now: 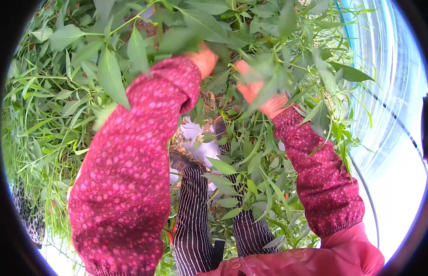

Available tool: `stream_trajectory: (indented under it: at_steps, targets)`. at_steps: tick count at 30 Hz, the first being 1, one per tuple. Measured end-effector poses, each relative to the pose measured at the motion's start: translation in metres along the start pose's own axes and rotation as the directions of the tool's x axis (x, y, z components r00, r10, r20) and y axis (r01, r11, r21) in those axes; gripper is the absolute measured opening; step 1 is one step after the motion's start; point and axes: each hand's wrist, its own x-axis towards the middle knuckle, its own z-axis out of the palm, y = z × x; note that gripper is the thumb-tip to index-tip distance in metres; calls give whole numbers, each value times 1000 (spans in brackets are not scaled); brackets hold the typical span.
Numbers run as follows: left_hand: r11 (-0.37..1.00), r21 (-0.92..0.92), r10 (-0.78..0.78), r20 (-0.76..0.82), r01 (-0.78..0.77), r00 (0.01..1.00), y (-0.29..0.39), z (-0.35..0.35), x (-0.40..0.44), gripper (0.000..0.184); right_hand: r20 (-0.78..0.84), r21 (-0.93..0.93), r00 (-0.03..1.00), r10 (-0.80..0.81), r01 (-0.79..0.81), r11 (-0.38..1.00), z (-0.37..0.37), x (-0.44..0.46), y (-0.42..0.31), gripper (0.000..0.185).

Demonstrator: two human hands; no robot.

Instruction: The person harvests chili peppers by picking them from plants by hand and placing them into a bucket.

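Both arms, in pink flower-patterned sleeves, reach into tall leafy green plants (115,76). My left hand (205,60) is among the upper leaves, its fingers hidden behind foliage, so what they hold does not show. To the right, my right hand (251,89) is partly covered by blurred leaves, with one finger or thumb pointing up toward the stems between the hands. Whether its fingers are closed on anything cannot be made out. The two hands are a short way apart, at about the same height.
Clear plastic sheeting (384,60) rises along the right, with a dark line across it. Below the hands, pale scraps (205,151) lie on the ground by my shoes and striped trousers (193,216). Small red spots (170,237) show low in the plants. Patterned dark cloth (32,221) is at far left.
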Motion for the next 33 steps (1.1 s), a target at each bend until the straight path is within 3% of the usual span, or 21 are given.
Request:
stream_trajectory:
  at_steps: [2, 3, 4, 5, 6, 7, 8, 9, 11, 13, 14, 16, 18, 19, 20, 21, 22, 23, 27, 30, 33]
  targets:
    - [998, 49, 44, -23, -43, 999, -11, 12, 18, 34, 288, 72, 928, 235, -265, 961, -4, 0, -2, 35]
    - [996, 48, 73, -47, -71, 996, -19, 15, 23, 34, 287, 75, 928, 239, -270, 960, 13, -3, 9, 35]
    - [993, 37, 111, -92, -108, 990, -28, 19, 23, 34, 230, 624, 942, 246, -337, 705, 49, -10, 28, 34]
    - [988, 23, 154, -128, -153, 980, -36, 22, 26, 35, 181, 949, 942, 284, -243, 200, 85, -17, 46, 34]
    - [980, 9, 196, -170, -197, 966, -46, 24, 30, 35, 157, 930, 928, 339, -23, -366, 101, -20, 56, 36]
    - [969, -2, 242, -205, -247, 949, -55, 28, 32, 35, 142, 974, 947, 288, -187, 132, 79, -16, 46, 37]
    - [962, 10, 267, -257, -274, 929, -59, 34, 33, 36, 104, 527, 968, 230, -250, 812, 52, -15, 29, 37]
    - [949, 18, 305, -293, -314, 906, -65, 36, 35, 36, 91, 282, 977, 191, -210, 936, 32, -12, 18, 38]
    - [933, 15, 343, -332, -359, 879, -75, 20, 27, 37, 78, 261, 982, 170, -184, 947, 22, -13, 16, 38]
    - [804, -291, 512, -103, -518, 853, -82, -24, 3, 30, 73, 297, 983, 166, -181, 938, 24, -12, 17, 39]
    - [804, -293, 512, -100, -517, 853, -85, -18, 4, 30, 70, 306, 984, 164, -177, 935, 24, -11, 17, 40]
    - [595, -731, 411, -81, -334, 908, -92, 6, 15, 32, 65, 312, 985, 162, -174, 934, 24, -11, 17, 41]
    - [217, -973, 323, -5, -79, 946, -92, 16, 21, 34, 59, 300, 986, 154, -165, 939, 24, -12, 17, 42]
    - [-6, -999, 293, 49, 53, 955, -94, 21, 22, 36, 57, 297, 986, 154, -164, 941, 25, -13, 15, 42]
    - [-4, -998, 293, 52, 55, 955, -89, 28, 27, 36, 53, 290, 986, 156, -164, 943, 25, -13, 15, 42]
    - [-408, -866, 100, 272, 289, 957, -63, 9, 26, 33, 48, 284, 987, 154, -162, 945, 25, -12, 14, 43]
    - [-765, -542, 15, 526, 348, 850, -47, -2, 24, 31, 44, 271, 987, 157, -163, 949, 25, -13, 13, 43]
    - [-788, -518, -2, 544, 334, 839, -37, -5, 30, 31, 41, 263, 986, 161, -166, 950, 25, -14, 14, 44]
    - [-591, -740, -21, 413, 322, 911, -18, -14, 39, 30, 41, 212, 979, 200, -204, 956, 27, -19, 10, 46]
    - [-320, -910, -98, 307, 263, 947, -13, -16, 53, 29, -43, 335, 990, 133, -111, 936, 32, -22, 16, 49]
    - [6, -981, -157, 191, 194, 969, -11, -16, 67, 28, 32, 302, 985, 170, -172, 938, 26, -21, 12, 42]
